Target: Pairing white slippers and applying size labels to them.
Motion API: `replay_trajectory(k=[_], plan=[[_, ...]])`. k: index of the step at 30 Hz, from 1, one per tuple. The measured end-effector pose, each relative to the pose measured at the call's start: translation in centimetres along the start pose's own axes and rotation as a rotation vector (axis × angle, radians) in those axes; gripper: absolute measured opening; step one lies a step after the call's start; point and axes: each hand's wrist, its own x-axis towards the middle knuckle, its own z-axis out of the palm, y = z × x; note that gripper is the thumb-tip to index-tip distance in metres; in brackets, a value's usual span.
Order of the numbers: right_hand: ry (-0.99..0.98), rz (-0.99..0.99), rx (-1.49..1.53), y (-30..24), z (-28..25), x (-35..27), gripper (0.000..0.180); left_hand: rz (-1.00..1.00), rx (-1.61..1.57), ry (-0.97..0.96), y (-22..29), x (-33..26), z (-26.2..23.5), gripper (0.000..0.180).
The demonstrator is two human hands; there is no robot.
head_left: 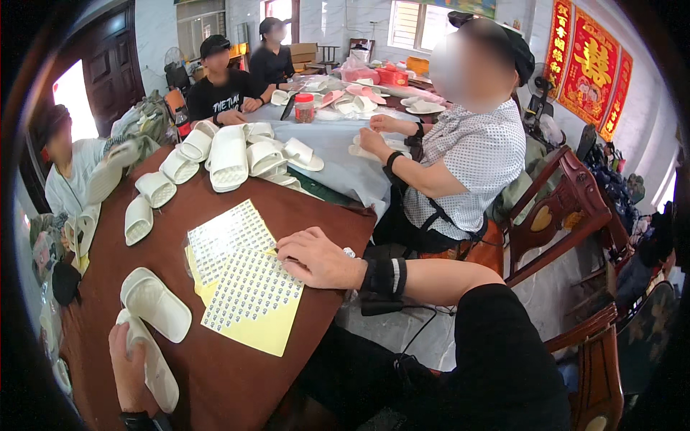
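Observation:
At the lower left, my left hand [128,370] is closed on a white slipper [157,373] lying on the brown-covered table. Its fingers are at the strap and partly out of sight. Just beyond lies another white slipper [162,305], sole downward or sideways, I cannot tell which. My right hand [316,258] rests with curled fingers on the upper right of a yellow-backed sticker sheet [251,291] with rows of small printed labels; its lower rows are bare yellow. The fingertips press on the sheet, and any single label between them is too small to see. A second sticker sheet [226,237] lies partly beneath it.
White slippers [228,158] are heaped across the far side of the brown cloth [287,208]. A person in a patterned shirt [467,158] handles slippers at the right; others sit at the far side and left. A red-lidded jar [304,108] stands farther back. Wooden chairs [557,208] are at my right.

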Motion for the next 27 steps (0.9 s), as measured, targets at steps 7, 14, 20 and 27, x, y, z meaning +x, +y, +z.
replay_trajectory(k=[7, 14, 20, 27], plan=[[0.004, -0.023, 0.023, -0.8, 0.4, 0.7, 0.014, 0.034, 0.2, 0.105, -0.4, -3.2, 1.2, 0.061], [0.015, -0.069, -0.064, -0.9, -1.3, 2.1, 0.02, 0.021, 0.131, 0.2, -1.3, -2.3, 1.2, 0.059], [-0.38, -0.232, 0.038, -7.4, -1.4, 3.3, 0.037, 0.007, 0.038, 0.175, -1.5, -2.8, 0.5, 0.057], [-0.604, -0.341, -0.002, -6.8, 0.4, 4.0, 0.041, 0.011, -0.065, 0.163, -1.2, -3.2, -0.1, 0.055]])
